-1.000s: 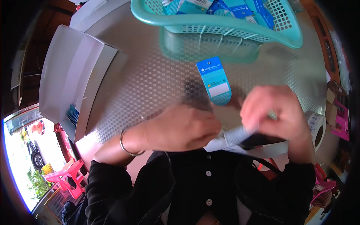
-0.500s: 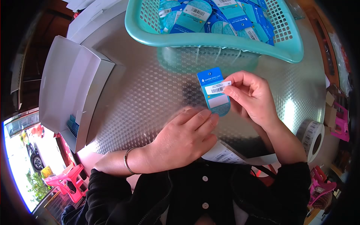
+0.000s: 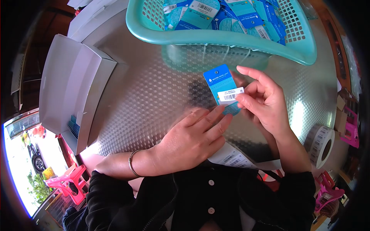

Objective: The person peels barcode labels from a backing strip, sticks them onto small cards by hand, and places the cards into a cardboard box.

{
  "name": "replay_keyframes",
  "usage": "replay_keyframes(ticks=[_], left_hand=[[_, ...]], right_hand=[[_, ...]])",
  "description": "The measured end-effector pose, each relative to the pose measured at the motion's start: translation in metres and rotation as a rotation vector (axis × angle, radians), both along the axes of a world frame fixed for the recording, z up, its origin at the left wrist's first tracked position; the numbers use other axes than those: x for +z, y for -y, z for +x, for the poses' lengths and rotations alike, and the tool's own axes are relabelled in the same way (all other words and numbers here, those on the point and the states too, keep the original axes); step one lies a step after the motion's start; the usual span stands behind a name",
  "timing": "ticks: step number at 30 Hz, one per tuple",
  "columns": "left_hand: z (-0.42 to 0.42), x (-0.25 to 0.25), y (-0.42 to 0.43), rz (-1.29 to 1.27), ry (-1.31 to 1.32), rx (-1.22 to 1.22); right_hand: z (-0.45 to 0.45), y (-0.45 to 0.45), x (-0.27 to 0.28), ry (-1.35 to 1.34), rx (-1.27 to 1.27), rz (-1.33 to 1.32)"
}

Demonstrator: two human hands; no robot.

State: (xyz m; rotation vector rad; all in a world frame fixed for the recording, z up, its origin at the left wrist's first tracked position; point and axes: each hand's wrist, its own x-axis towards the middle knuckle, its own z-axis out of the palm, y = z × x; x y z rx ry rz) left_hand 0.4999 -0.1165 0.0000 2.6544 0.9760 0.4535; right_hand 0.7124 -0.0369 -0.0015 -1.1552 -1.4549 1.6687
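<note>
A blue and teal hang tag [image 3: 219, 82] with a punched hole and "WATER REPELLENT" print is tilted above the metal table. My left hand [image 3: 196, 134] holds it by the lower end, fingers over its edge; the thumb is hidden. A white barcode sticker [image 3: 230, 96] lies across the tag's lower half. My right hand [image 3: 266, 102] pinches the sticker's right end between thumb and a bent finger, its index finger raised. Whether the whole sticker touches the tag I cannot tell. Below my left hand a strip of barcode labels [image 3: 233, 158] runs along the table's near edge.
At the back, a teal plastic basket [image 3: 219, 37] holds many similar tags. On the left stands an open white box [image 3: 101, 82] with several tags [image 3: 74, 125] inside. A label roll [image 3: 323, 146] sits at the right of the textured metal table [image 3: 142, 88]. Pink stools [image 3: 69, 183] stand beyond.
The sticker has moved down the tag, from its middle to its lower half, covering the white patch there. My right index finger has lifted away. My left fingers reach further over the tag's lower end.
</note>
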Motion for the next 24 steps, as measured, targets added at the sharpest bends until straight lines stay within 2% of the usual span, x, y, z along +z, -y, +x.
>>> replay_keyframes(ticks=[12,24], left_hand=[[-0.001,-0.002,0.005,-0.014,-0.031,-0.004],[0.001,-0.001,0.004,-0.026,-0.047,-0.004]], right_hand=[[-0.002,-0.001,-0.009,0.029,0.037,0.069],[0.003,0.0,0.001,0.093,0.099,-0.007]])
